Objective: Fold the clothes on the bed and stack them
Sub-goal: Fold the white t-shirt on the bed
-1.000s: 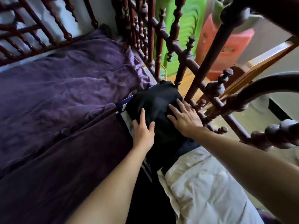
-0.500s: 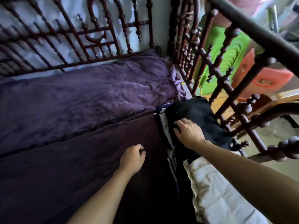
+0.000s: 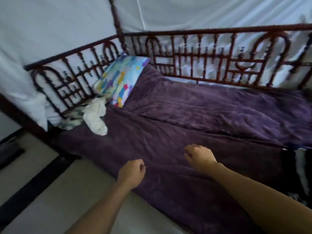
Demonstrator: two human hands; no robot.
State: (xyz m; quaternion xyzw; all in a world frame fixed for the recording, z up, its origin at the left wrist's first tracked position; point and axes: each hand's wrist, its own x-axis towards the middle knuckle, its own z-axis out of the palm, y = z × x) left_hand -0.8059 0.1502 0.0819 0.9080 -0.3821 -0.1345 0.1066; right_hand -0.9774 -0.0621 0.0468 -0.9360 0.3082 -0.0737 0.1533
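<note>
**Empty hands over the purple bed, unfolded clothes at the far corner**

A purple blanket (image 3: 194, 119) covers the whole bed, wrinkled and split by a long crease running across it. A dark red railing (image 3: 199, 53) of turned spindles and arches fences the far side and the left end, with pale netting (image 3: 67, 22) hanging behind it. A multicoloured pillow (image 3: 120, 78) leans against the railing in the far left corner.

Just beside the pillow, at the left end of the bed, lies a crumpled white garment (image 3: 96, 118), touching a rumpled patterned cloth (image 3: 70, 119) pressed against the railing. At the right edge of the view a dark stack of clothes (image 3: 298, 166) sits on the blanket, only partly in view and too cut off to tell its pieces.

Both forearms reach in from below. The left hand (image 3: 132, 172) hovers at the bed's near edge, fingers curled loosely inward, holding nothing. The right hand (image 3: 199, 157) is above the blanket, fingers likewise curled and empty.
</note>
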